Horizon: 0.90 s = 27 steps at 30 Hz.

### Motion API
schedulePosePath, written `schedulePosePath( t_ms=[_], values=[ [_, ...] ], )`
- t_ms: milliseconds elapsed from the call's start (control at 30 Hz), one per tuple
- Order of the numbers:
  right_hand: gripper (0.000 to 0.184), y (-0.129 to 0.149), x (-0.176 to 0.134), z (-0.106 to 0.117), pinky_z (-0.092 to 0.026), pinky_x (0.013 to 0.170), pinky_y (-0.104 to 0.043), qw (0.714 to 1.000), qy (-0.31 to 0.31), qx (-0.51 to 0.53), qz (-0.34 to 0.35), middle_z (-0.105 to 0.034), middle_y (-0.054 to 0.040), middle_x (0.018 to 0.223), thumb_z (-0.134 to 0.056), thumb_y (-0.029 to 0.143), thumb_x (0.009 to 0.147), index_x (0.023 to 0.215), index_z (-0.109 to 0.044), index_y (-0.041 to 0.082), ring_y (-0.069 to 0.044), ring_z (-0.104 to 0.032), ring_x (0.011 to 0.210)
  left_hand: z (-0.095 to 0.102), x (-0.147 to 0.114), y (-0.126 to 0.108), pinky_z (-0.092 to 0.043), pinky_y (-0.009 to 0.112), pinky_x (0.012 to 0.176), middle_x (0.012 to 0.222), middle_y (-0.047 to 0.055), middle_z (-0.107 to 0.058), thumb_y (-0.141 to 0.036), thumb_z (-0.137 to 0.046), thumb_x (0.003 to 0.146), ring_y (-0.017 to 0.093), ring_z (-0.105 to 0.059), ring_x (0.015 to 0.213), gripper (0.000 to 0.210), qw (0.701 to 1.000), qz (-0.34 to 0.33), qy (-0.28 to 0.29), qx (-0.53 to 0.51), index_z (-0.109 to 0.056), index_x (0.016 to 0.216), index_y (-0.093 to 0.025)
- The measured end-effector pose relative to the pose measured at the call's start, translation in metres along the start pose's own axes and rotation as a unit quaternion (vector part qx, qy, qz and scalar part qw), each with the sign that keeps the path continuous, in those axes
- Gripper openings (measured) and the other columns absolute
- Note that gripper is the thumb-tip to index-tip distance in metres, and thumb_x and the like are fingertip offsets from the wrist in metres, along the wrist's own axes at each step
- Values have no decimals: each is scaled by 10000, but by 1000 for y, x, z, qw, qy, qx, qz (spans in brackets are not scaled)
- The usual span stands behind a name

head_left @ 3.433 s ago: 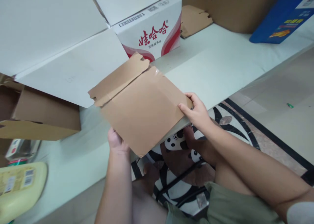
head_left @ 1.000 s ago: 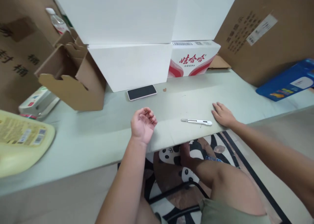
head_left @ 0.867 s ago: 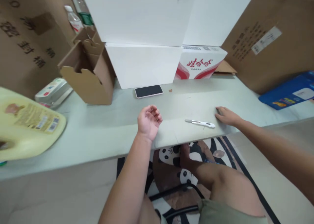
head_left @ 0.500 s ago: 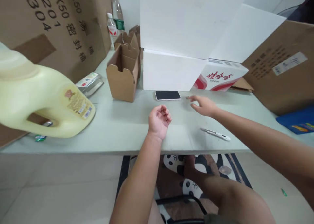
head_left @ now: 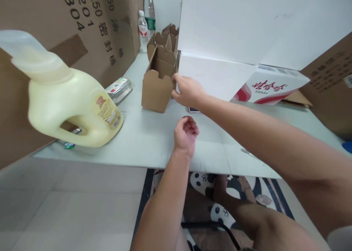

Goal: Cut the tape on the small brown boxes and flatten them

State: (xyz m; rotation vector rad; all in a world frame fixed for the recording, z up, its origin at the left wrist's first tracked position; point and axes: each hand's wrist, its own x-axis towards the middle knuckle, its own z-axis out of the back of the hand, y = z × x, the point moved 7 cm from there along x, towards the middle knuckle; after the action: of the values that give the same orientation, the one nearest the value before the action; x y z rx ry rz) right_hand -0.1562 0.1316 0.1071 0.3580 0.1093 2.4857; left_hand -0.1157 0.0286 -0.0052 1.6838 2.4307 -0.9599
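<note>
My right hand reaches across to a small open-topped brown cardboard box with notched edges. Its fingertips are at the box's right front edge, thumb and forefinger apart; a firm grip on it does not show. Below my right wrist a corner of a phone peeks out, the rest covered by the arm. Nearer the table's front edge, my left hand rests palm up with loosely curled fingers and nothing in it. Partly hidden under my right forearm lies a slim white utility knife.
More small brown boxes stand behind the first one, near two plastic bottles. White boxes are stacked at the back. A yellow jug and a big carton occupy the left; another carton is at the right.
My right hand has moved left from beside the phone to the brown box, its arm now covering most of the phone. The view has shifted left. My left hand is still palm up.
</note>
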Motion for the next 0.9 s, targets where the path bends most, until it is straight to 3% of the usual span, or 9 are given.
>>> schedulePosePath(
  t_ms=[100,200,267,367,500,600,700,900],
  values=[
    [319,-24,-27,9,-490,805,-440,1000,-22,-1,0,-724,-162,1093,-480,261,875,1161,-579,159,-320,-649,937,20,-3,-35,-281,243,549,600,-48,-359,-232,-525,751,97,-363,531,153,972,-204,-111,43,-446,623,-202],
    [290,-51,-67,24,-492,771,-413,997,-67,26,13,-739,-124,1021,-454,291,889,1110,-605,180,-292,-667,871,28,-31,-75,-337,246,645,669,-35,-377,-191,-491,756,114,-394,642,138,866,-445,-196,119,-409,646,-208],
    [268,-68,-97,36,-500,767,-401,993,-103,46,26,-738,-102,959,-462,292,879,1067,-624,192,-272,-675,845,27,-44,-89,-382,257,731,754,-21,-415,-191,-476,773,128,-446,739,66,812,-517,-214,164,-439,722,-213],
    [227,-81,-136,52,-516,820,-408,984,-142,89,56,-728,-113,1022,-463,291,890,1005,-638,203,-263,-682,919,22,-47,-94,-431,294,882,925,11,-500,-208,-458,801,156,-527,949,82,790,-533,-201,225,-489,876,-221],
    [204,-67,-159,66,-476,946,-450,976,-183,90,80,-694,-138,1194,-502,351,913,974,-644,216,-287,-651,1096,11,-32,-80,-413,348,1060,1211,76,-576,-242,-433,858,205,-521,1247,254,828,-483,-136,249,-538,1087,-213],
    [215,-41,-156,57,-419,983,-459,984,-126,62,105,-729,-98,1010,-535,390,911,985,-636,215,-287,-658,1039,3,-24,-65,-411,357,1095,1312,91,-576,-234,-420,868,215,-517,1301,300,842,-467,-99,251,-543,1141,-215],
    [157,-21,-155,47,-384,960,-425,987,-71,29,138,-660,-33,765,-536,340,913,829,-583,215,-215,-614,782,-1,-20,-59,-398,376,1124,1352,94,-559,-230,-422,874,220,-514,1311,303,831,-476,-97,270,-535,1155,-216],
    [228,8,-201,58,-384,807,-363,954,-109,-8,280,-568,12,640,-514,248,940,714,-520,224,-158,-497,649,1,-22,-77,-381,385,1139,1350,82,-526,-291,-498,900,217,-500,1318,361,787,-549,-77,270,-489,1257,-244]
  ],
)
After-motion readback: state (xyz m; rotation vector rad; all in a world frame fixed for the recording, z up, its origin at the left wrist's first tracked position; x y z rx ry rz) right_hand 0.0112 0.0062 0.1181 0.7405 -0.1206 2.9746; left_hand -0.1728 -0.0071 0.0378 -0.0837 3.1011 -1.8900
